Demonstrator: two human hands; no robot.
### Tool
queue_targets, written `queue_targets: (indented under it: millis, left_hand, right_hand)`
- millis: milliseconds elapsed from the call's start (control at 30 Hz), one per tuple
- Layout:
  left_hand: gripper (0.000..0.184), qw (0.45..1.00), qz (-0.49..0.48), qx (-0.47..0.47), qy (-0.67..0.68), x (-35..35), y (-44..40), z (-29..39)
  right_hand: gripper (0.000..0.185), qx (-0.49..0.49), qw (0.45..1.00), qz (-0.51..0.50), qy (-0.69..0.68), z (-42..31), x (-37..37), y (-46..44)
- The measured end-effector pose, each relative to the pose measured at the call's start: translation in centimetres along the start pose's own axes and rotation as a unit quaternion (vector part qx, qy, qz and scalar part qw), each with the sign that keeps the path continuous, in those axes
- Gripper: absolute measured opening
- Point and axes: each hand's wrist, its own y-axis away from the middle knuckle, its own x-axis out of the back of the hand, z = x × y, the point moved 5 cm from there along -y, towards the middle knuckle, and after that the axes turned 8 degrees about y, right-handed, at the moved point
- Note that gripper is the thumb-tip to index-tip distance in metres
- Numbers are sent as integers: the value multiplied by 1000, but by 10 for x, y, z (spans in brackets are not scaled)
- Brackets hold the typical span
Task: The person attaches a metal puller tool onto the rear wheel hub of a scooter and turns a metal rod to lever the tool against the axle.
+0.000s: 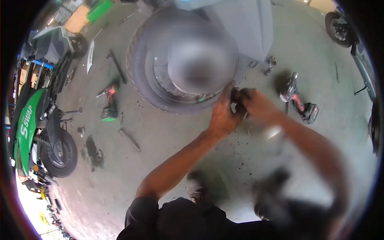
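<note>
- Head view: a green-panelled scooter point(30, 124) stands at nine o'clock, marked "SWAP".
- At twelve o'clock, a large wheel point(164, 78) with a treaded tyre; its centre is blurred.
- A red-and-black power tool point(298, 100) lies between two and three o'clock.
- A red-and-green drill point(108, 103) lies between nine and ten o'clock.
- The left hand point(222, 116), just beside the wheel's four o'clock edge, has its fingers clamped on a small dark part point(240, 107).
- The right hand point(258, 105) meets it from three o'clock, fingers bent; blur hides whether they grip, so I cannot tell.
</note>
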Motion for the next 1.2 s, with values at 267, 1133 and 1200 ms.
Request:
queue_targets:
  millis: [267,1133,1200]
  left_hand:
    - [56,908,204,31,364,39,23,-26]
    - [13,670,176,319,647,31,-16,-81]
    - [9,667,174,325,647,30,-13,-79]
  right_hand:
    - [34,-158,984,8,85,-55,-3,-7]
    - [31,59,937,253,233,-95,11,-5]
    - [29,61,933,257,243,-96,14,-4]
